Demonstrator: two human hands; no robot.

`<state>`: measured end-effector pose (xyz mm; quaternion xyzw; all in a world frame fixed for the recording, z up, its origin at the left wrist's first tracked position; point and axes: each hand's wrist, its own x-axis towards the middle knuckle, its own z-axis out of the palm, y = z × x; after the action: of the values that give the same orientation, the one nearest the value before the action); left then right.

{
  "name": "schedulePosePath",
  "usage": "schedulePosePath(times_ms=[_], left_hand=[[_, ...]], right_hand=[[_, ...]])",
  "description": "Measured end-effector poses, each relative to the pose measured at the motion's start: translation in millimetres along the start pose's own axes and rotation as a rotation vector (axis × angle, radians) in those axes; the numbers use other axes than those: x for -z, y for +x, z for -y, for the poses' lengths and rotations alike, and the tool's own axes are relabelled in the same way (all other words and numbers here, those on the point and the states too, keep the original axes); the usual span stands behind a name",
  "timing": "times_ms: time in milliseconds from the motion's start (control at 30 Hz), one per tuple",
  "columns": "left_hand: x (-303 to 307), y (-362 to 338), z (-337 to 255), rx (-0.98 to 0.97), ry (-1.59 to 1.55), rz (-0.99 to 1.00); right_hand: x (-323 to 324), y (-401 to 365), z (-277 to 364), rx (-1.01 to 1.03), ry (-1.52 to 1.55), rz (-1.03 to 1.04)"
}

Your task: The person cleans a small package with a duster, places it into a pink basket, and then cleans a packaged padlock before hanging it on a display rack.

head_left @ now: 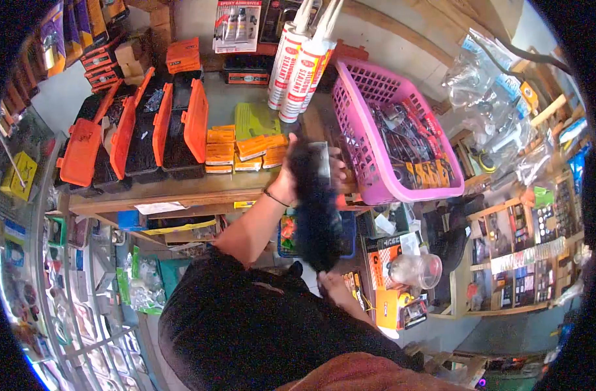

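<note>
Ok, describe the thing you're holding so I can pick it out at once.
Find the wooden counter with the pink basket. Just left of the basket's near corner hangs a long black shaggy bundle, left hand at its top, right hand at its bottom end. It is the only dark, furry thing among orange boxes and white tubes.

Wooden counter (180,190) against a pale wall (402,49); packed shelves (526,260) on the right, glass case (70,313) on the left.

A pink basket (358,130) sits at the wooden shelf's (180,189) right end. White tubes (301,65) lean at its back edge, and orange boxes (145,127) stand open on the left.
</note>
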<state>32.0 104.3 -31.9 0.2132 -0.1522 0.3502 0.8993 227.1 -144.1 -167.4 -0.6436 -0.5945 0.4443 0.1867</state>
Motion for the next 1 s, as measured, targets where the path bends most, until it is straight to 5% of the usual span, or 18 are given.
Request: schedulePosePath(times_ms=[67,133,200,267,333,400,433,467,533,600,667,700,733,800,867,933,1000], left_hand=[[12,-4,3,-0.001,-0.061,-0.036],[-14,-7,3,-0.049,0.101,-0.277],[-9,-4,1,-0.038,-0.384,-0.01],[4,0,0,0.014,-0.015,0.067],[3,-5,4,-0.029,-0.041,0.057],[-10,-6,4,-0.08,0.024,-0.246],[-13,-4,3,-0.032,-0.543,0.228],[-7,-5,3,-0.028,-0.544,0.22],[12,-6,4,-0.09,-0.017,-0.059],[-3,-7,4,-0.106,-0.03,-0.041],[-19,-8,5,-0.222,0.095,-0.303],[-16,-4,6,-0.088,-0.669,0.318],[-6,-5,5,-0.088,-0.672,0.314],[10,-5,3,-0.082,-0.009,-0.041],[-12,-11,7,-0.138,-0.009,-0.094],[-17,-5,5,-0.031,-0.732,0.328],[-3,-5,5,0.014,-0.683,0.331]], right_hand=[[4,-4,8,0.065,-0.035,-0.087],[20,-6,29,-0.227,0.47,-0.089],[16,-9,19,-0.25,0.561,-0.041],[6,-9,26,-0.027,0.159,0.099],[12,-6,29,-0.083,0.249,0.022],[19,-1,30,-0.224,0.428,-0.112],[19,2,26,-0.197,0.51,-0.084],[13,0,23,-0.201,0.518,-0.083],[5,-5,20,0.126,0.029,-0.021],[20,-6,28,-0.064,0.157,0.007],[31,5,14,-0.107,0.387,-0.187],[27,-1,20,-0.169,0.364,-0.178],[21,-5,27,-0.062,0.197,-0.115],[8,-9,6,0.169,-0.181,-0.079],[18,-9,11,-0.024,0.112,-0.122],[22,-13,27,-0.229,0.411,-0.159],[15,-21,39,0.265,-0.234,-0.128]])
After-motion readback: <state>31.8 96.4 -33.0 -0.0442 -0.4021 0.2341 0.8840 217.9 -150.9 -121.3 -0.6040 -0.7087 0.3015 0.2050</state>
